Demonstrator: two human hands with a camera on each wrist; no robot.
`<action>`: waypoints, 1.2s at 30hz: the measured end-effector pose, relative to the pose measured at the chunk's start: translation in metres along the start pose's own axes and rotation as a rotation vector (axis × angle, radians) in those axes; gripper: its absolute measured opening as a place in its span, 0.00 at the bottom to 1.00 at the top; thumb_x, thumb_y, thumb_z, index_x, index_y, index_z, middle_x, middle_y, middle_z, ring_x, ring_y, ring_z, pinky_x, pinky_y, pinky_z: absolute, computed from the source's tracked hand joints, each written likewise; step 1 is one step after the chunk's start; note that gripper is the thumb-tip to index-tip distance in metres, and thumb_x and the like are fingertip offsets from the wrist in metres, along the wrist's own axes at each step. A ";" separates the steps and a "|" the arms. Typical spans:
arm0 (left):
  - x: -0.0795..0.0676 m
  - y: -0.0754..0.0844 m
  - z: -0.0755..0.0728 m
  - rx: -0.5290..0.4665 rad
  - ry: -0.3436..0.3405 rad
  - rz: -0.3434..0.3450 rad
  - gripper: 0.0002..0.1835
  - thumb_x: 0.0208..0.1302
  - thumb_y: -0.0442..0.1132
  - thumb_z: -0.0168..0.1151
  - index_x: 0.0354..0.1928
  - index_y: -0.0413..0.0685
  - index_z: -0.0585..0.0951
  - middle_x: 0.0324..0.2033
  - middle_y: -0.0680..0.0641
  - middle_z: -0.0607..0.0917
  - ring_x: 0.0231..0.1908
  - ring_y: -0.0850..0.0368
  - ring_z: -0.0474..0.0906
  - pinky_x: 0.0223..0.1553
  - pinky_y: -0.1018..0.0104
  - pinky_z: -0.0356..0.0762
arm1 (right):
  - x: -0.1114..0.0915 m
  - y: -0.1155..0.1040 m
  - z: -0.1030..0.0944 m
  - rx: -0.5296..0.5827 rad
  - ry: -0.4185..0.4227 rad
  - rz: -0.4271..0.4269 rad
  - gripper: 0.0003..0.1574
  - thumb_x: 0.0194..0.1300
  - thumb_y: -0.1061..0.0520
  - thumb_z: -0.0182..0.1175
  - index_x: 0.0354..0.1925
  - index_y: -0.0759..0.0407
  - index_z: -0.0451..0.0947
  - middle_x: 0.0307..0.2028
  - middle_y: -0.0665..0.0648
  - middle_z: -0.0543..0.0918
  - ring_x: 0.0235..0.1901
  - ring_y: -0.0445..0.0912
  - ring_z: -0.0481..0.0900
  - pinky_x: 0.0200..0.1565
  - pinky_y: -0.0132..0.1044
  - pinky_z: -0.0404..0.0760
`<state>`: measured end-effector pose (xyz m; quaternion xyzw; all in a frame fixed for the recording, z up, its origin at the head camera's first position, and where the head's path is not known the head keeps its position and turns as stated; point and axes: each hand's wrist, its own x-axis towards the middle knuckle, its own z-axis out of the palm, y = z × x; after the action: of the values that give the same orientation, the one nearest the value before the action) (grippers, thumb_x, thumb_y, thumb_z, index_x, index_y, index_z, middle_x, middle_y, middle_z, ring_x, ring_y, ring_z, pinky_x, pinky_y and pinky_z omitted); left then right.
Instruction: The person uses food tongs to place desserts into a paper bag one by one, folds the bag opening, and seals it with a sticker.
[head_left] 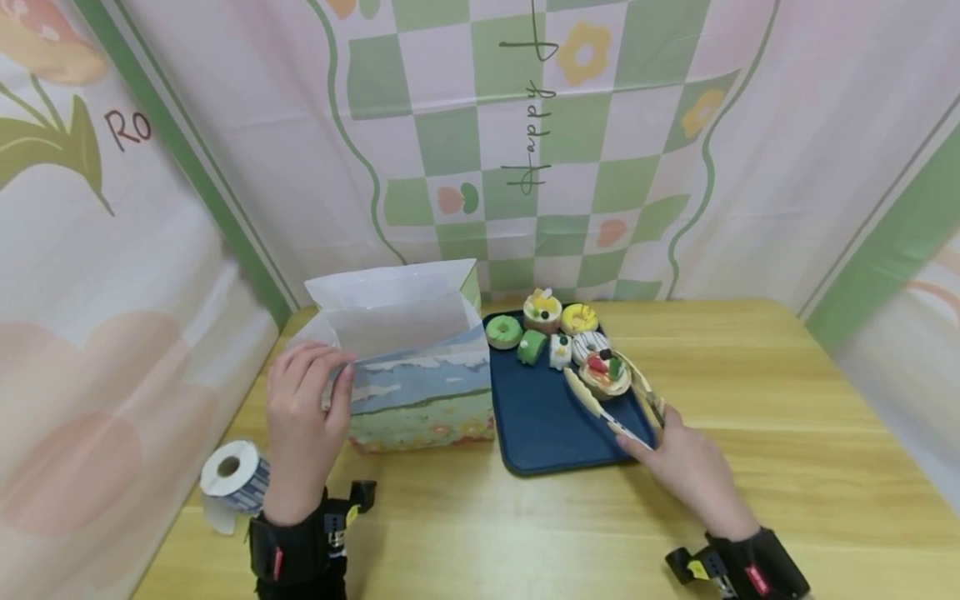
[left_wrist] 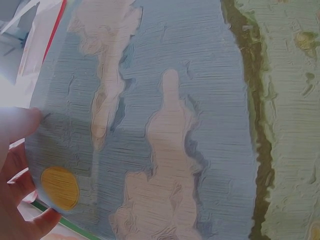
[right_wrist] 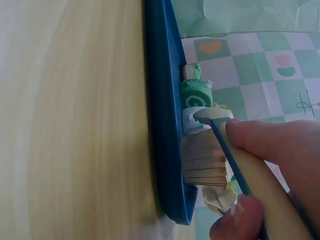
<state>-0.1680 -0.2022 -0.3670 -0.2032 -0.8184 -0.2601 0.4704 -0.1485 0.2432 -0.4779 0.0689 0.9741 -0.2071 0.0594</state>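
The left grip (head_left: 306,400) pinches a boxy paper bag (head_left: 423,396); the right grip (head_left: 692,467) pinches slender tongs (head_left: 584,393) astride a round, fruit-topped tart (head_left: 604,382).

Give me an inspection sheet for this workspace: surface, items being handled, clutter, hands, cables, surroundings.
Surface: wood-grain table, no spills seen.
Job's things: open paper bag upright beside blue tray; tongs with tips either side of fruit-topped tart; six other pastries on the tray.
Clutter: label roll at left, its loose end trailing.
Grippers: left hand holds the bag's rim; right hand grips the tongs. Both wrists wear black bands.
Cables: nothing seen.
Surroundings: printed fabric backdrop behind, with more fabric at both sides.
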 end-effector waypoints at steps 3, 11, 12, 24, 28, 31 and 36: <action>0.001 0.000 0.000 -0.001 0.000 0.003 0.07 0.66 0.35 0.61 0.38 0.38 0.84 0.38 0.39 0.85 0.50 0.41 0.76 0.60 0.50 0.68 | 0.000 0.000 0.001 -0.004 0.025 -0.012 0.73 0.58 0.21 0.53 0.69 0.82 0.48 0.52 0.88 0.72 0.42 0.75 0.79 0.31 0.56 0.80; 0.002 0.000 0.001 0.005 0.000 0.006 0.07 0.67 0.35 0.60 0.38 0.38 0.84 0.38 0.39 0.85 0.50 0.41 0.76 0.61 0.50 0.67 | -0.001 -0.004 -0.001 0.022 0.051 -0.016 0.68 0.62 0.24 0.53 0.69 0.82 0.49 0.53 0.88 0.70 0.44 0.75 0.78 0.33 0.58 0.80; 0.002 0.000 0.001 0.005 -0.001 0.006 0.07 0.67 0.35 0.60 0.38 0.38 0.84 0.38 0.39 0.85 0.50 0.41 0.76 0.61 0.50 0.67 | -0.001 -0.005 -0.001 0.023 0.052 -0.016 0.68 0.62 0.25 0.53 0.69 0.82 0.49 0.53 0.88 0.70 0.44 0.75 0.79 0.33 0.58 0.80; 0.001 0.001 0.000 0.001 -0.005 0.000 0.07 0.66 0.35 0.60 0.38 0.38 0.84 0.38 0.39 0.85 0.50 0.41 0.76 0.61 0.50 0.67 | -0.009 -0.012 -0.006 0.090 0.113 -0.062 0.63 0.61 0.27 0.57 0.68 0.78 0.54 0.38 0.74 0.82 0.30 0.56 0.81 0.23 0.42 0.75; 0.001 0.001 0.000 -0.001 -0.005 -0.001 0.06 0.66 0.34 0.61 0.37 0.38 0.84 0.38 0.39 0.85 0.50 0.41 0.77 0.61 0.50 0.67 | -0.011 -0.017 -0.012 0.100 0.100 -0.073 0.66 0.61 0.26 0.56 0.69 0.78 0.52 0.36 0.71 0.83 0.27 0.51 0.79 0.21 0.38 0.72; 0.001 0.001 -0.001 0.000 -0.008 -0.003 0.07 0.66 0.34 0.61 0.38 0.38 0.84 0.38 0.39 0.85 0.50 0.41 0.76 0.61 0.50 0.67 | -0.010 -0.019 -0.018 0.120 0.065 -0.070 0.66 0.62 0.26 0.56 0.70 0.78 0.49 0.34 0.67 0.83 0.24 0.48 0.77 0.20 0.37 0.72; 0.001 0.001 -0.002 0.004 -0.012 -0.002 0.07 0.66 0.35 0.60 0.38 0.38 0.84 0.38 0.39 0.85 0.50 0.41 0.76 0.61 0.50 0.67 | -0.010 -0.026 -0.031 0.130 0.045 -0.077 0.67 0.62 0.24 0.54 0.72 0.76 0.47 0.34 0.63 0.83 0.22 0.45 0.75 0.20 0.36 0.71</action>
<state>-0.1666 -0.2019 -0.3653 -0.2030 -0.8220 -0.2577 0.4655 -0.1452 0.2315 -0.4378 0.0398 0.9616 -0.2704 0.0250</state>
